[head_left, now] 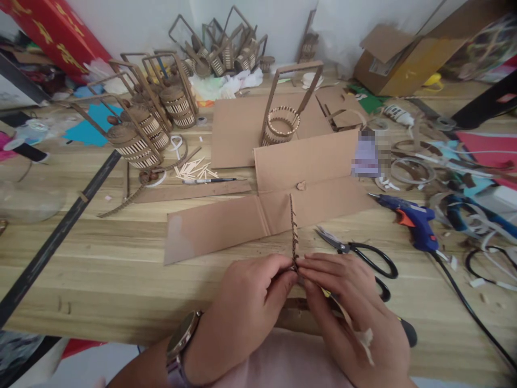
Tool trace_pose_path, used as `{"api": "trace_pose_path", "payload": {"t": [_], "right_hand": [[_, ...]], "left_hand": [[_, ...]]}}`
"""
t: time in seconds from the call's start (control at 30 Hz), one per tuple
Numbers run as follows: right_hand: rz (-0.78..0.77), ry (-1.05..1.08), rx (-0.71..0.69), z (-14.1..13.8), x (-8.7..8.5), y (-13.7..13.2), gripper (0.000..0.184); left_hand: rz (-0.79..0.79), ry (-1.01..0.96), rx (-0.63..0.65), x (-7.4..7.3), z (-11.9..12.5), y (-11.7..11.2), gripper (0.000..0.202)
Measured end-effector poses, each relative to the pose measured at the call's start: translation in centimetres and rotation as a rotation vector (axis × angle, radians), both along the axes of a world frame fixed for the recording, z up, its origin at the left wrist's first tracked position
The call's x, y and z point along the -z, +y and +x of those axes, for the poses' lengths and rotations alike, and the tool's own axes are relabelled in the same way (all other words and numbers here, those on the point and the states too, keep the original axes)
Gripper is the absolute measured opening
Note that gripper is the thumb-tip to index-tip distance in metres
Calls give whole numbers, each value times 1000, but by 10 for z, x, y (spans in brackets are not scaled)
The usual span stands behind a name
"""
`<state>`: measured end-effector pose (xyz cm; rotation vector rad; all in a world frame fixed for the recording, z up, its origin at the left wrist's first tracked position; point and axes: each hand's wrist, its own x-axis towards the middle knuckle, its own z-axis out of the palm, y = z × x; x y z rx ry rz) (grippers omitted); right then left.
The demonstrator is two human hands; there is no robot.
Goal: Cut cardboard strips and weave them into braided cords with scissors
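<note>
My left hand [254,302], with a watch on its wrist, pinches the near end of a narrow cardboard strip [294,226]. The strip points away from me, and dark slanting marks run along its edge. My right hand [347,307] closes on the same end, its fingertips meeting those of the left. A pale thin strip [365,339] sticks out by the right hand, and a dark handle end [409,331] shows beside it. How that handle is supported is hidden. Black-handled scissors [347,248] lie just beyond the right hand. A folded cardboard sheet [218,226] lies ahead.
A blue glue gun [416,221] rests at right, its cord running toward the near edge. A small handled basket [283,124] stands on cardboard at the back. Lidded baskets [137,140] stand at left. Short wooden sticks [196,170] and a pen [210,181] lie mid-table.
</note>
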<state>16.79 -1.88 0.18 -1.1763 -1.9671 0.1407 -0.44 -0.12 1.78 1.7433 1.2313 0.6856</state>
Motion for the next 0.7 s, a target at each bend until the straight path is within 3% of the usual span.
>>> {"api": "trace_pose_path", "payload": {"t": [0.23,0.4,0.7], "right_hand": [[5,-79,-33,4,2,-3,19],[28,22,31,-3,-1,0,15],[-144,244,29,3,11,-2,19]], "left_hand": [[-18,-74,-64,2,5,-2,20],[-29,-101,-90,2,5,-3,19],[-139,-167,-59,6,2,-2,19]]}}
